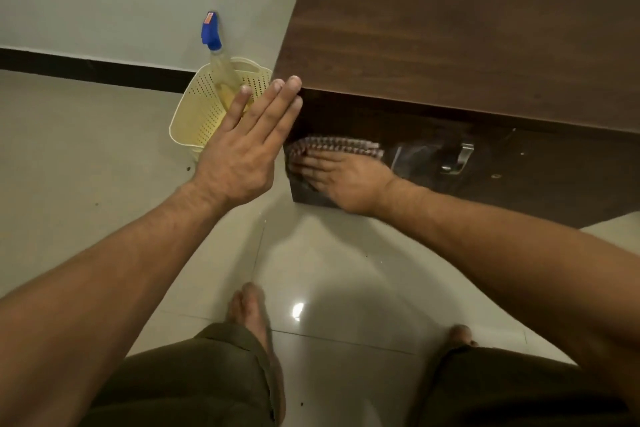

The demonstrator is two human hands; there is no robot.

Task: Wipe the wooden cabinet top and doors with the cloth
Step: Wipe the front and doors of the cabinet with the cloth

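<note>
A dark brown wooden cabinet (450, 45) stands against the wall at the upper right, seen from above. My right hand (346, 180) presses a patterned cloth (332, 144) flat against the left cabinet door (346, 114), low down near its left edge. My left hand (246, 142) hovers flat with fingers together, its fingertips at the cabinet's front left corner, holding nothing. A metal handle (462, 158) shows on the door to the right of the cloth.
A cream perforated plastic basket (194, 114) sits on the floor left of the cabinet, holding a spray bottle with a blue nozzle (211, 33). Glossy beige floor tiles (329, 270) lie below. My bare feet (252, 315) stand close to the cabinet front.
</note>
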